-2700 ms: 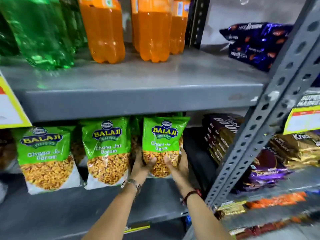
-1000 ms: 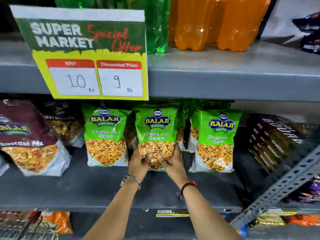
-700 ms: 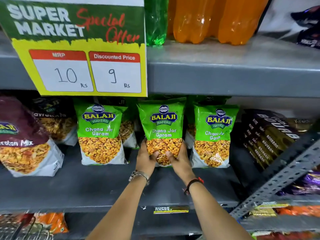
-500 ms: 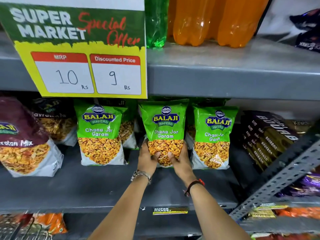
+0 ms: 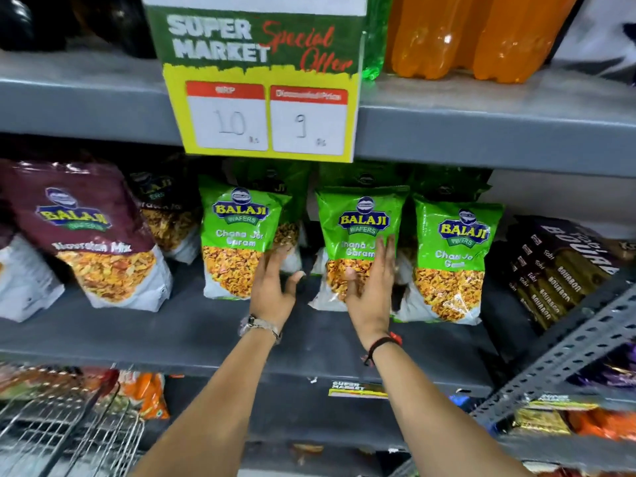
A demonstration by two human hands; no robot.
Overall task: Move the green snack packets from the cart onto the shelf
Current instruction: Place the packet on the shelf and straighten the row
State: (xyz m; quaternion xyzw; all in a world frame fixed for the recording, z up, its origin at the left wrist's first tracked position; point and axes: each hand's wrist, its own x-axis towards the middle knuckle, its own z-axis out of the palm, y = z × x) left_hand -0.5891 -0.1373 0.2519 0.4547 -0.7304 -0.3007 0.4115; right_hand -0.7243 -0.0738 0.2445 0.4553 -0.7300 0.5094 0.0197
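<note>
Under the price sign (image 5: pixel 265 108), both hands are open: right hand (image 5: pixel 370 287) flat on the middle packet (image 5: pixel 361 232), probably steadying it; left hand (image 5: pixel 275 287) touching its neighbour (image 5: pixel 237 242).

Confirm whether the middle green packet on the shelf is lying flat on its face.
No. The middle green packet stands upright on the shelf, with the right hand open against its front.

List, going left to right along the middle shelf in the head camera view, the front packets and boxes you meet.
Maroon snack packet → left green packet → middle green packet → right green packet → dark biscuit boxes.
</note>
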